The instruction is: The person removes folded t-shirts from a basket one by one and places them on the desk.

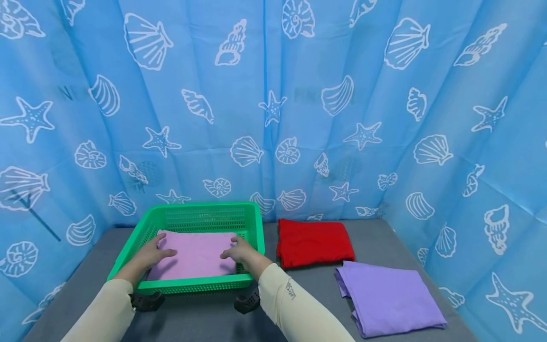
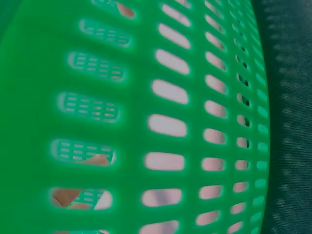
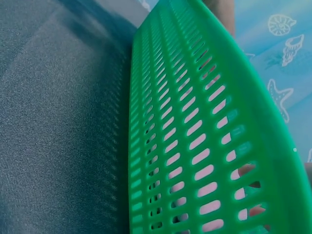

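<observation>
A folded pink cloth (image 1: 198, 254) lies flat inside a green plastic basket (image 1: 196, 285) with slotted walls. My left hand (image 1: 153, 252) reaches over the basket's front left, fingers spread at the cloth's left edge and thumb above the cloth. Opposite it, my right hand (image 1: 243, 253) is at the cloth's right edge, its thumb pointing inward. Neither hand grips the cloth. In the left wrist view the basket wall (image 2: 134, 112) fills most of the picture, with pink showing through the slots. The right wrist view also looks along the basket's outside (image 3: 273, 112), which hides most of the hand.
To the right of the basket lies a folded red cloth (image 1: 314, 243). A folded purple cloth (image 1: 391, 299) is nearer the front right. All rest on a grey-covered table (image 1: 196, 318). A blue curtain (image 1: 299, 128) with white shells hangs behind and at both sides.
</observation>
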Available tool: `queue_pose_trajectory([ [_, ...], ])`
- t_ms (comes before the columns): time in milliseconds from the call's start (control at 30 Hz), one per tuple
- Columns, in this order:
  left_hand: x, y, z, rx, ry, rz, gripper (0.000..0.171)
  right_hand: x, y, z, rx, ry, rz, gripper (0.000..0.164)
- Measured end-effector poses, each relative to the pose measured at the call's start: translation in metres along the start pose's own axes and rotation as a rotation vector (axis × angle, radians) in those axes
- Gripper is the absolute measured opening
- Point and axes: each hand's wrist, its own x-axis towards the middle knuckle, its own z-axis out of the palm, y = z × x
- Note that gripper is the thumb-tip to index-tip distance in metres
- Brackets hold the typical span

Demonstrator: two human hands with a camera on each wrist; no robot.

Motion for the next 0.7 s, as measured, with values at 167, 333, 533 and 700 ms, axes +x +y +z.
queue_pose_trajectory([
  [167, 0.0036, 0.0006, 0.0032, -0.028, -0.040, -0.018, 0.092, 0.0021, -0.0005, 0.0017, 0.021, 0.012, 0.000, 0.063],
  [333, 0.0058, -0.0013, 0.0050, -0.021, -0.047, 0.009, 0.093, 0.0023, -0.0018, 0.0020, 0.028, 0.014, 0.020, 0.062],
  [533, 0.0071, -0.0024, 0.0059, -0.070, -0.055, 0.021, 0.094, -0.0011, -0.0033, 0.0010, 0.005, -0.040, 0.022, 0.063],
  [700, 0.0073, -0.0035, 0.0069, -0.078, -0.054, 0.009, 0.093, -0.0017, -0.0028, 0.0004, -0.011, -0.064, 0.036, 0.063],
])
